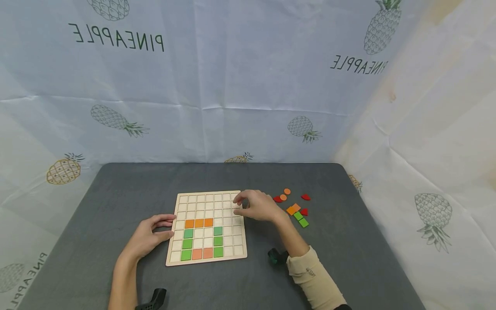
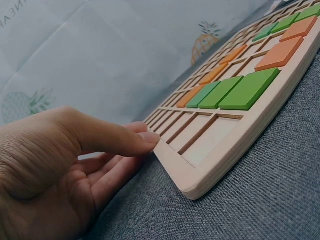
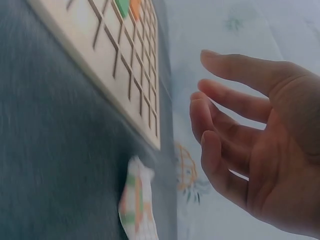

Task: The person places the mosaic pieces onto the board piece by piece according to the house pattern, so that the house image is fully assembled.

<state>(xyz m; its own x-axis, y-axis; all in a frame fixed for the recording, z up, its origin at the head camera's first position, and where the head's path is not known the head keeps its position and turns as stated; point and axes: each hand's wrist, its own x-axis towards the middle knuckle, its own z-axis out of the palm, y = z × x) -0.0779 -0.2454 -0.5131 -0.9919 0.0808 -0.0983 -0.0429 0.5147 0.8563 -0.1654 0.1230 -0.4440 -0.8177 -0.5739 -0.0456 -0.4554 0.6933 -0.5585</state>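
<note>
A right hand (image 1: 255, 206) reaches over the far right corner of a wooden board (image 1: 227, 231) on a dark worktop (image 1: 341, 241), its thumb and fingers (image 3: 240, 102) loosely parted and nothing between them. The right-wrist view suggests that the hand hangs above the grid rather than resting on it.

The loose pieces lie the other way. Red pieces (image 1: 305, 197), orange discs (image 1: 287, 191), a pair of orange tiles (image 1: 290, 210) and a pair of green tiles (image 1: 298, 216) are scattered to the right of the board, behind the knuckles, while the fingertips point left, over bare cells. The green pair makes a short line slanting toward the person and outward to the right. For any reach to these pieces, the right hand looks far better placed, though it would have to swing back to its own side.

Across the board, a left hand (image 1: 149, 232) rests against the left edge, thumb and fingers apart and touching the rim, apparently steadying it; it holds no tile. Between the hands, an orange row (image 1: 199, 223), two green columns (image 1: 187, 243) and a salmon pair (image 1: 207, 252) frame bare cells.
</note>
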